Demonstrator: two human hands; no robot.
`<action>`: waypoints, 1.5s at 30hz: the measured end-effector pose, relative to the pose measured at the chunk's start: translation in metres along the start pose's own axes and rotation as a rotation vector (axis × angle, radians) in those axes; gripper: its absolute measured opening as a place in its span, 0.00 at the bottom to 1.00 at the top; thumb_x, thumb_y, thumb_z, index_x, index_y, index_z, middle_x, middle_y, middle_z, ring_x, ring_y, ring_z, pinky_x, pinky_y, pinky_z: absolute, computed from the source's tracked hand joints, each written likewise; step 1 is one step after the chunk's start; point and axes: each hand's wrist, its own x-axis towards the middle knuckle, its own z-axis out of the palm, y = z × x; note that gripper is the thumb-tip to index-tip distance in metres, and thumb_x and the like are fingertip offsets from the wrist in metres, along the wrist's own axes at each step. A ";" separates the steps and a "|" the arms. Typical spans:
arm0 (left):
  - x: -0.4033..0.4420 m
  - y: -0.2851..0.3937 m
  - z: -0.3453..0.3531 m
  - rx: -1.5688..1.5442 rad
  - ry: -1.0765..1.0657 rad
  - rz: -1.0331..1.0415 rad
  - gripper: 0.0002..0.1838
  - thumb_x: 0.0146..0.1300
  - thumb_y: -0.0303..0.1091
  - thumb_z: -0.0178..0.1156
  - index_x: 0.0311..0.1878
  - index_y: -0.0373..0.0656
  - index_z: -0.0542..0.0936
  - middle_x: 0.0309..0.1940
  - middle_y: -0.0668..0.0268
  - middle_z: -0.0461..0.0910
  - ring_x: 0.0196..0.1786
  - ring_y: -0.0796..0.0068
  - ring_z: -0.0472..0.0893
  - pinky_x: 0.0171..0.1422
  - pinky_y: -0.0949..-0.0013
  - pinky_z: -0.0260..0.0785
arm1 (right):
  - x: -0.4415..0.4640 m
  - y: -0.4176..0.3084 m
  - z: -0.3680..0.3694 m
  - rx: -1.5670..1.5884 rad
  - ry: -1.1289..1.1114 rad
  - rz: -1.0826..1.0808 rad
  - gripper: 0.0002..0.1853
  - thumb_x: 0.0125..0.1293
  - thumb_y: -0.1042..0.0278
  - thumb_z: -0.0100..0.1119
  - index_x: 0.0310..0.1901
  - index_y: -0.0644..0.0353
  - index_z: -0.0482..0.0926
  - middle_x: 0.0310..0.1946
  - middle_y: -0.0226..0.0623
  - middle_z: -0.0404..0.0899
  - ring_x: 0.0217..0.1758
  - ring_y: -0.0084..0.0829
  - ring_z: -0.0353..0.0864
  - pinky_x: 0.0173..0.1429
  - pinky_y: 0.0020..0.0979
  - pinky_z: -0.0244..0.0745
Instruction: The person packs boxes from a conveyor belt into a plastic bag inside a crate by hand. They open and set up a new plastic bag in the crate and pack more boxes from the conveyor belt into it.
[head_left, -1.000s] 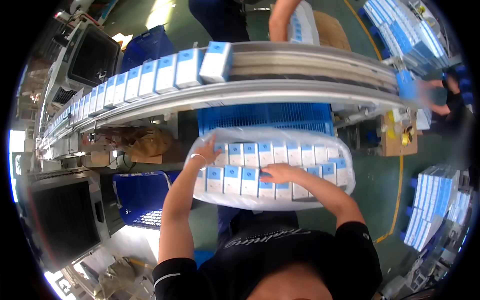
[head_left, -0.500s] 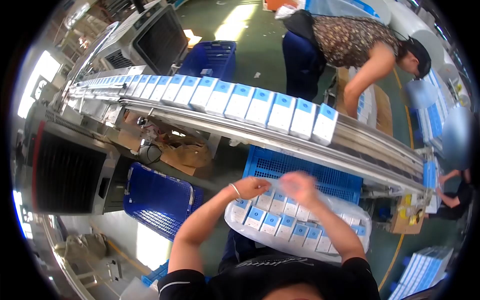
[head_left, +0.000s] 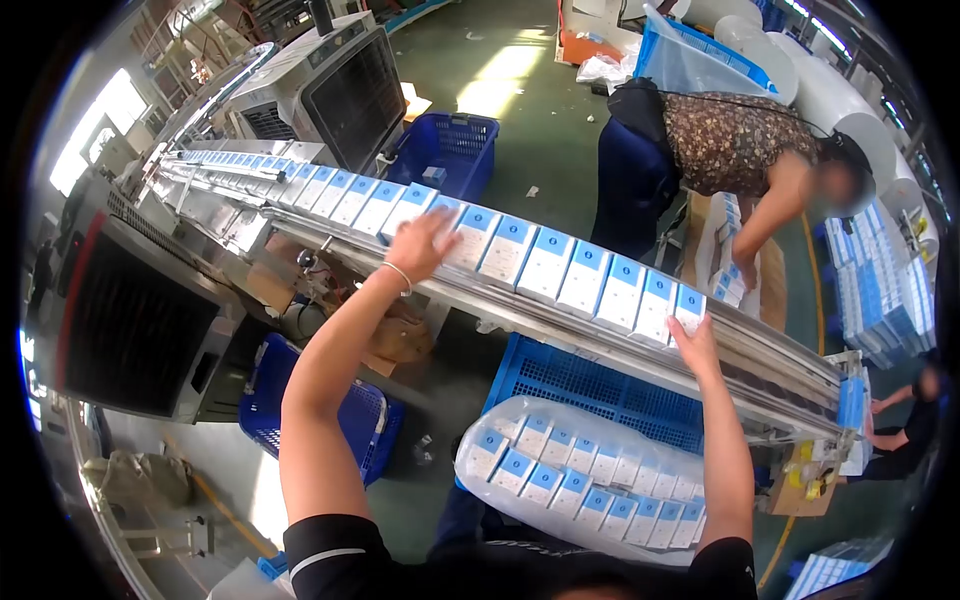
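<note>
A row of small white-and-blue cardboard boxes stands side by side on a conveyor. My left hand reaches over the middle of the row, fingers spread, slightly blurred, its fingertips at the boxes. At the row's right end, my right hand has thumb and fingers around the lower part of the last box. Below the conveyor, in front of my body, lies a clear plastic bag filled with similar boxes in two rows.
The conveyor runs diagonally across the view. A light-blue crate is under the bag; dark-blue baskets stand left and behind. Across the belt a person bends over boxes in a carton. Another person's arms show at far right.
Both hands have left the plastic bag and moved up to the conveyor, the left toward the middle of the row, the right to its end. The bag of boxes now lies untouched.
</note>
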 end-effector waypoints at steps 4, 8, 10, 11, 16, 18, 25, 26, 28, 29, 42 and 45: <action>0.028 -0.039 -0.026 0.209 0.083 -0.728 0.50 0.58 0.75 0.49 0.66 0.34 0.68 0.63 0.42 0.68 0.66 0.46 0.68 0.68 0.52 0.60 | -0.013 0.002 -0.005 -0.163 0.114 0.002 0.45 0.57 0.45 0.67 0.63 0.75 0.60 0.59 0.64 0.68 0.65 0.54 0.68 0.65 0.42 0.65; 0.038 -0.042 -0.003 0.411 -0.049 -0.752 0.63 0.44 0.83 0.54 0.69 0.34 0.62 0.66 0.42 0.64 0.69 0.45 0.64 0.71 0.51 0.58 | -0.005 0.023 -0.021 -0.200 0.189 0.047 0.42 0.56 0.44 0.67 0.60 0.73 0.65 0.56 0.62 0.72 0.62 0.54 0.71 0.63 0.42 0.68; 0.052 -0.053 0.008 0.245 -0.175 -0.895 0.67 0.40 0.81 0.60 0.70 0.30 0.58 0.65 0.40 0.66 0.69 0.47 0.66 0.72 0.54 0.59 | -0.002 0.023 -0.032 -0.157 0.117 0.114 0.36 0.55 0.44 0.69 0.53 0.69 0.71 0.49 0.56 0.79 0.54 0.52 0.78 0.58 0.41 0.72; 0.051 -0.064 0.010 0.167 -0.247 -0.803 0.69 0.38 0.79 0.63 0.70 0.27 0.56 0.64 0.40 0.67 0.68 0.48 0.67 0.71 0.56 0.60 | 0.005 0.050 -0.030 -0.033 0.111 0.021 0.37 0.53 0.45 0.70 0.54 0.68 0.71 0.47 0.55 0.80 0.52 0.51 0.80 0.57 0.40 0.72; 0.050 -0.018 0.034 0.105 -0.253 -0.560 0.72 0.33 0.75 0.71 0.66 0.19 0.56 0.60 0.38 0.71 0.65 0.50 0.72 0.69 0.60 0.64 | 0.008 0.083 -0.078 -0.239 0.263 -0.022 0.36 0.48 0.50 0.75 0.53 0.66 0.72 0.53 0.57 0.75 0.55 0.50 0.77 0.58 0.42 0.72; 0.058 0.024 0.051 0.077 -0.241 -0.575 0.71 0.32 0.75 0.71 0.65 0.19 0.57 0.61 0.38 0.70 0.66 0.50 0.71 0.69 0.59 0.64 | 0.008 0.099 -0.109 -0.257 0.227 0.017 0.35 0.47 0.48 0.74 0.52 0.61 0.73 0.55 0.57 0.71 0.55 0.52 0.76 0.58 0.41 0.72; 0.049 0.150 0.079 0.001 -0.150 -0.409 0.61 0.43 0.72 0.65 0.73 0.42 0.54 0.61 0.31 0.65 0.63 0.42 0.72 0.66 0.57 0.66 | 0.023 0.142 -0.174 -0.324 -0.115 0.301 0.40 0.45 0.40 0.72 0.57 0.57 0.75 0.60 0.67 0.63 0.62 0.56 0.70 0.65 0.40 0.67; 0.053 0.159 0.082 0.053 -0.283 -0.412 0.58 0.45 0.71 0.64 0.74 0.50 0.53 0.63 0.30 0.63 0.65 0.39 0.70 0.66 0.52 0.64 | 0.024 0.140 -0.174 -0.424 -0.153 0.370 0.46 0.44 0.38 0.71 0.62 0.57 0.70 0.63 0.72 0.56 0.67 0.59 0.63 0.69 0.40 0.62; 0.063 0.174 0.086 0.102 -0.418 -0.404 0.56 0.47 0.70 0.63 0.76 0.58 0.51 0.64 0.29 0.60 0.66 0.36 0.67 0.67 0.47 0.62 | 0.029 0.136 -0.176 -0.526 -0.187 0.446 0.52 0.43 0.35 0.70 0.68 0.58 0.65 0.67 0.77 0.49 0.72 0.62 0.56 0.73 0.39 0.56; 0.067 0.177 0.092 0.189 -0.474 -0.443 0.55 0.47 0.70 0.61 0.76 0.60 0.50 0.66 0.28 0.56 0.67 0.32 0.63 0.67 0.41 0.58 | 0.034 0.137 -0.177 -0.549 -0.272 0.501 0.57 0.43 0.33 0.69 0.70 0.60 0.60 0.69 0.78 0.41 0.75 0.64 0.47 0.75 0.41 0.51; 0.056 0.224 0.128 0.097 -0.191 -0.438 0.51 0.38 0.55 0.69 0.70 0.52 0.64 0.58 0.35 0.66 0.62 0.37 0.67 0.63 0.49 0.66 | 0.009 0.143 -0.170 -0.434 -0.003 0.426 0.46 0.40 0.45 0.68 0.64 0.56 0.69 0.62 0.54 0.61 0.62 0.56 0.67 0.65 0.45 0.67; 0.053 0.226 0.132 0.040 -0.115 -0.427 0.50 0.37 0.54 0.69 0.68 0.50 0.65 0.56 0.35 0.68 0.60 0.37 0.68 0.63 0.49 0.66 | 0.008 0.156 -0.171 -0.305 0.086 0.340 0.45 0.37 0.49 0.70 0.61 0.59 0.71 0.61 0.55 0.61 0.61 0.55 0.69 0.64 0.39 0.69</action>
